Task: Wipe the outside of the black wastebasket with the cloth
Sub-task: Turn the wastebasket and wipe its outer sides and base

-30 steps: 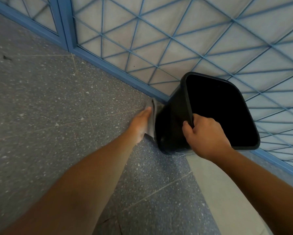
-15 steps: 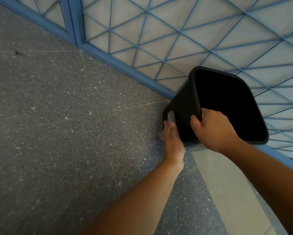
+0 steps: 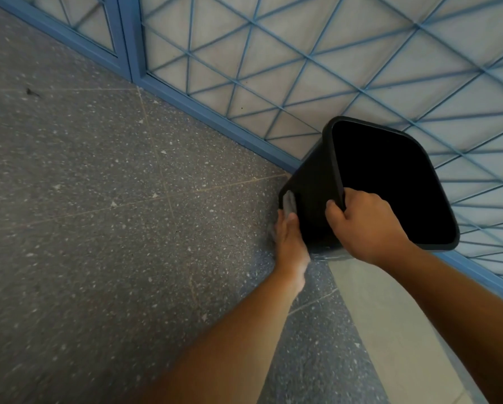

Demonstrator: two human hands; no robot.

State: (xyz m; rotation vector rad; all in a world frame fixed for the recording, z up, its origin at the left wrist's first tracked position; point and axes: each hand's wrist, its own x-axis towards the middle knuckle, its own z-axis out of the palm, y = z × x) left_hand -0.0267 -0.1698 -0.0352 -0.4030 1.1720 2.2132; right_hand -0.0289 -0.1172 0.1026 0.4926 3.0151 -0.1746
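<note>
Fingers [image 3: 333,206] of the right hand [image 3: 366,225] curl over the near rim of the wastebasket [image 3: 314,182], thumb outside on the wall, the others hooked inside, so the hand grips the rim. Its wrist bends up from a forearm that enters from the lower right.

Left hand [image 3: 289,243] lies flat against the basket's outer left wall, fingers straight and together, pressing the grey cloth [image 3: 288,203] onto the plastic; a fold of cloth shows just beyond the fingertips. Its forearm runs up from the bottom centre, nearly straight.

Between the two hands the basket is tilted, its dark opening turned toward the camera and to the right, its base low by the speckled floor [image 3: 98,228], close to the blue-framed lattice panel [image 3: 302,68] behind. A paler floor strip [image 3: 375,330] runs below the right hand.
</note>
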